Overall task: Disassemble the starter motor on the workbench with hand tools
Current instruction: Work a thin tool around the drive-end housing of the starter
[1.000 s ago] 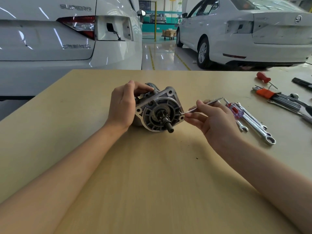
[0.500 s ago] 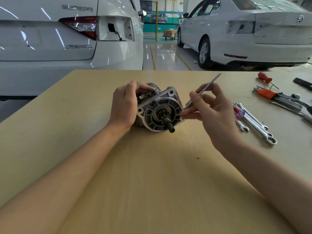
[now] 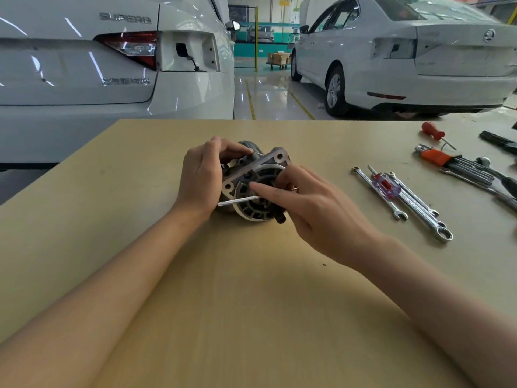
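A grey metal starter motor [image 3: 253, 189] lies on its side in the middle of the wooden workbench [image 3: 251, 303], its round flanged end and short shaft facing me. My left hand [image 3: 202, 177] grips the motor's body from the left, thumb over the top. My right hand [image 3: 305, 203] covers the right part of the end face and holds a thin silver hex key [image 3: 237, 201] between thumb and fingers. The key's long arm lies across the end face and points left. Where its other end sits is hidden under my fingers.
To the right lie several combination wrenches [image 3: 419, 208], a small screwdriver with a clear red-and-blue handle [image 3: 384, 184], an orange-holdered hex key set [image 3: 450, 163], a red-handled screwdriver [image 3: 435, 133] and dark tools at the right edge. Two white cars stand behind the bench.
My right hand swung the hex key from pointing up and right over to the left across the motor's end face, and moved onto the face. My left hand kept its hold.
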`<state>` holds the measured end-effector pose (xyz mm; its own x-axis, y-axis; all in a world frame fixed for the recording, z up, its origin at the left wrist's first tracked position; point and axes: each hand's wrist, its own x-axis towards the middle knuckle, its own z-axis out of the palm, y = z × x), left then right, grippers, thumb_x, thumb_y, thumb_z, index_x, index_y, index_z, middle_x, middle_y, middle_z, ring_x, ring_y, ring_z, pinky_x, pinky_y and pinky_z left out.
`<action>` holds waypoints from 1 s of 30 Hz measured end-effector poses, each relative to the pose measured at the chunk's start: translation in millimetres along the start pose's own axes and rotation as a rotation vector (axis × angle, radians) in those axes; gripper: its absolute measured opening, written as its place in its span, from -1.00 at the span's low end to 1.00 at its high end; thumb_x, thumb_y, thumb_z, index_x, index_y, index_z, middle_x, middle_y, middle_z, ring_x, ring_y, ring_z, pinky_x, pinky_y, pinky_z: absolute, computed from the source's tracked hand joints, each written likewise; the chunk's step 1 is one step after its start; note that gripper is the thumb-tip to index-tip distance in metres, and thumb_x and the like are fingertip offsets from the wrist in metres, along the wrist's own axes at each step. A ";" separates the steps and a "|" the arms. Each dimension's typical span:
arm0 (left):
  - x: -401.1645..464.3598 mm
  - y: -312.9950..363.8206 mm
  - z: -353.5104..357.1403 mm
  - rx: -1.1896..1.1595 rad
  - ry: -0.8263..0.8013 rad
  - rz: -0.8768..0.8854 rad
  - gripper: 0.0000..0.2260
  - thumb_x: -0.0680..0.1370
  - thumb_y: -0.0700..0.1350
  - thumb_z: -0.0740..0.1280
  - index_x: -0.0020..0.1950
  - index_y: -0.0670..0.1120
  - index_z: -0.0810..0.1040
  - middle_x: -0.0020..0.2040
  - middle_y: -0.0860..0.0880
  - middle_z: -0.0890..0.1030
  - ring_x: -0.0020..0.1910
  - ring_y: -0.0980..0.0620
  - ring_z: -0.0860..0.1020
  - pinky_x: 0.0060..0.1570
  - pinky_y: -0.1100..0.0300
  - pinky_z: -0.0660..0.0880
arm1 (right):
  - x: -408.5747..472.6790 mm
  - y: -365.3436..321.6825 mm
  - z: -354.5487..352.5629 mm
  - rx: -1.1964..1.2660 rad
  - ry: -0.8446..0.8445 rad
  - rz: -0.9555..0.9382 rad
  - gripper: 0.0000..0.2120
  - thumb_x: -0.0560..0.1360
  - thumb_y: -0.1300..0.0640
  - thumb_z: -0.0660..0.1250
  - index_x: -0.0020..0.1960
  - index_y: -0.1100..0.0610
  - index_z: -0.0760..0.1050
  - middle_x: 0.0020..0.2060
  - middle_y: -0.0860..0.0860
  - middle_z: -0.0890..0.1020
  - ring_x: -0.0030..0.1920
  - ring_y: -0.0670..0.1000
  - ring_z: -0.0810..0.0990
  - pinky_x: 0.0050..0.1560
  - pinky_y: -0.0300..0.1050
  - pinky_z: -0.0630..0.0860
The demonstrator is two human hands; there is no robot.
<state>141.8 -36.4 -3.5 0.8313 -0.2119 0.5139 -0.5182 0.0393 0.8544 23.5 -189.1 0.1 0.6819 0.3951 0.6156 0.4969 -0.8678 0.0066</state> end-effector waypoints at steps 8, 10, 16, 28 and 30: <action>0.2 -1.2 0.1 -0.005 -0.007 0.018 -0.54 0.55 -0.04 -0.03 -0.20 -0.11 0.65 -0.13 -0.07 0.69 -0.05 0.01 0.63 -0.05 0.26 0.49 | 3.4 3.5 -4.6 0.676 0.462 0.659 -0.80 0.51 0.36 0.31 -0.03 0.08 0.55 -0.25 0.02 0.65 -0.21 -0.04 0.66 -0.15 -0.14 0.59; 0.5 -1.6 0.1 -0.011 -0.004 0.021 -0.54 0.55 -0.03 -0.03 -0.20 -0.11 0.65 -0.14 -0.07 0.69 -0.06 0.02 0.64 -0.07 0.28 0.47 | 2.4 9.4 -9.3 0.868 0.511 0.863 -0.83 0.51 0.36 0.31 -0.07 0.11 0.56 -0.30 0.01 0.68 -0.22 -0.06 0.67 -0.17 -0.20 0.58; 0.6 -3.7 -0.2 -0.018 -0.014 0.023 -0.54 0.55 -0.03 -0.03 -0.19 -0.12 0.65 -0.13 -0.09 0.69 -0.05 -0.01 0.64 -0.05 0.26 0.48 | -1.3 17.3 -11.5 1.285 0.448 1.235 -0.91 0.49 0.38 0.31 -0.03 0.29 0.56 -0.31 0.12 0.69 -0.34 0.03 0.64 -0.29 -0.17 0.63; 1.3 -4.2 -0.8 -0.016 -0.018 0.042 -0.54 0.57 -0.04 -0.03 -0.19 -0.09 0.65 -0.14 -0.06 0.69 -0.06 0.02 0.64 -0.08 0.31 0.47 | 1.2 15.6 -8.8 1.516 0.510 1.311 -0.92 0.49 0.43 0.27 -0.06 0.31 0.48 -0.36 0.15 0.67 -0.35 0.08 0.69 -0.35 -0.19 0.60; 1.4 -4.1 -0.1 -0.025 -0.016 0.042 -0.54 0.57 -0.04 -0.03 -0.20 -0.09 0.65 -0.15 -0.04 0.69 -0.07 0.03 0.64 -0.09 0.32 0.46 | 0.9 14.7 -8.4 1.520 0.514 1.297 -0.93 0.49 0.43 0.28 -0.08 0.30 0.48 -0.36 0.15 0.67 -0.34 0.08 0.69 -0.34 -0.20 0.60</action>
<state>145.1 -36.7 -6.3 0.8055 -0.2255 0.5479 -0.5469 0.0730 0.8340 26.9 -204.1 7.4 0.8806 -0.4469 -0.1578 0.0898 0.4843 -0.8703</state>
